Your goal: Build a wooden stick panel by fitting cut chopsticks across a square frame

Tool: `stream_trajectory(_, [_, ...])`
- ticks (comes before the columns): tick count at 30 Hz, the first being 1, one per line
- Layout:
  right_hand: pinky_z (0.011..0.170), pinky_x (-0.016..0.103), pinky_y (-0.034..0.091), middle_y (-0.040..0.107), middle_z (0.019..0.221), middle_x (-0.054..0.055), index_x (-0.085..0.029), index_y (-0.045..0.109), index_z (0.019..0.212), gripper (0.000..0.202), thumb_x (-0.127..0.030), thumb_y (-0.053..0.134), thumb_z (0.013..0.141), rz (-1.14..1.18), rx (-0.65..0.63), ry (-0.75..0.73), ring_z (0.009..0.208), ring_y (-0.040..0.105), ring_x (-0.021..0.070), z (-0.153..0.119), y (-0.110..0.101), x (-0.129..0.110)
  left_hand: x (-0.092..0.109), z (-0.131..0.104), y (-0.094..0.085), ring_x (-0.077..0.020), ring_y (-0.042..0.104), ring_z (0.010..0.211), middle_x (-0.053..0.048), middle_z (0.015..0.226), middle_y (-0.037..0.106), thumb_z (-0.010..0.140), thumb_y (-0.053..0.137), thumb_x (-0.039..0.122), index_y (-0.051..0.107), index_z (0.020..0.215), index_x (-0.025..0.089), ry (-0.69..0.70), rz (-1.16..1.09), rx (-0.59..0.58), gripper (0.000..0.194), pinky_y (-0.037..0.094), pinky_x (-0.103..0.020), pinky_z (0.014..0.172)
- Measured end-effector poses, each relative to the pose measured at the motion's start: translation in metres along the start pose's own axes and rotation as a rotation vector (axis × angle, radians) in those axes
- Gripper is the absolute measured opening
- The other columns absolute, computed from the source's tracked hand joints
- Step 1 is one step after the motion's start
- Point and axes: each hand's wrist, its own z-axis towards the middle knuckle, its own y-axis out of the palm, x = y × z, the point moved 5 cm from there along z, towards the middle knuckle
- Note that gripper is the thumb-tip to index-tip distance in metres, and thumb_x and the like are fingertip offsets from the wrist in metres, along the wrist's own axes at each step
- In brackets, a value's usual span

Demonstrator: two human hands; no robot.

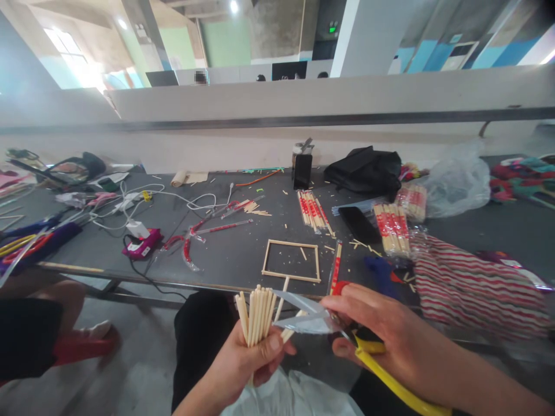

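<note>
My left hand (249, 358) is closed around a bundle of wooden chopsticks (260, 315), their ends pointing up over my lap. A pair of scissors (310, 322) with yellow handles is in my right hand (385, 323). The scissor blades are spread apart and reach toward the bundle, with a couple of loose-angled sticks near them. Whether the blades touch a stick I cannot tell. Just beyond, on the dark table, lies a rectangular frame of sticks (318, 263). Beside it is a wrapped chopstick pair (336, 266) in red-printed plastic.
Wrapped chopsticks (310, 209), packed bundles (392, 228), a black phone (359, 224) and a striped cloth (477, 289) lie on the table (225, 254). Torn wrappers (188, 248), white cables (173, 199) and a purple box (142, 244) are at left. Another person's leg (65, 312) shows there.
</note>
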Motion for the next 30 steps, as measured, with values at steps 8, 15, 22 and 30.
stream_trajectory(8, [0.067, 0.025, 0.045, 0.059, 0.085, 0.001, -0.025, 0.057, 0.107, 0.023, -0.024, 0.061, 0.084, -0.057, -0.045, -0.007, 0.076, 0.057, 0.0145, -0.003, 0.003, 0.0, -0.005, 0.0, -0.002, -0.0023, 0.032, 0.036, 0.003, 0.046, 0.043, 0.067, 0.072, 0.054, 0.071, 0.079, 0.008, -0.019, 0.004, -0.024, 0.047, 0.018, -0.019, 0.037])
stream_trajectory(15, [0.067, 0.026, 0.045, 0.058, 0.082, 0.002, -0.024, 0.059, 0.099, 0.014, -0.024, 0.057, 0.085, -0.085, -0.062, -0.012, 0.072, 0.055, 0.0156, -0.003, 0.006, 0.002, -0.006, -0.001, -0.004, -0.003, 0.029, 0.037, 0.004, 0.045, 0.041, 0.062, 0.076, 0.052, 0.07, 0.076, 0.008, -0.044, -0.004, -0.012, 0.047, 0.016, -0.019, 0.036])
stream_trajectory(22, [0.062, 0.026, 0.042, 0.06, 0.078, 0.002, -0.023, 0.058, 0.098, 0.03, -0.009, 0.05, 0.073, -0.094, -0.08, -0.056, 0.068, 0.055, 0.0158, -0.007, 0.012, 0.007, -0.008, -0.002, -0.007, -0.0032, 0.032, 0.039, 0.003, 0.047, 0.041, 0.062, 0.076, 0.052, 0.07, 0.074, 0.008, -0.031, 0.015, -0.021, 0.046, 0.016, -0.018, 0.036])
stream_trajectory(30, [0.061, 0.023, 0.043, 0.061, 0.079, 0.0, -0.023, 0.055, 0.106, 0.023, -0.018, 0.052, 0.084, -0.067, 0.062, -0.035, 0.066, 0.056, 0.0126, -0.005, 0.008, 0.011, 0.007, 0.001, -0.007, -0.0033, 0.034, 0.041, 0.001, 0.053, 0.049, 0.058, 0.079, 0.051, 0.068, 0.073, 0.009, 0.059, 0.024, 0.092, 0.046, 0.019, -0.019, 0.037])
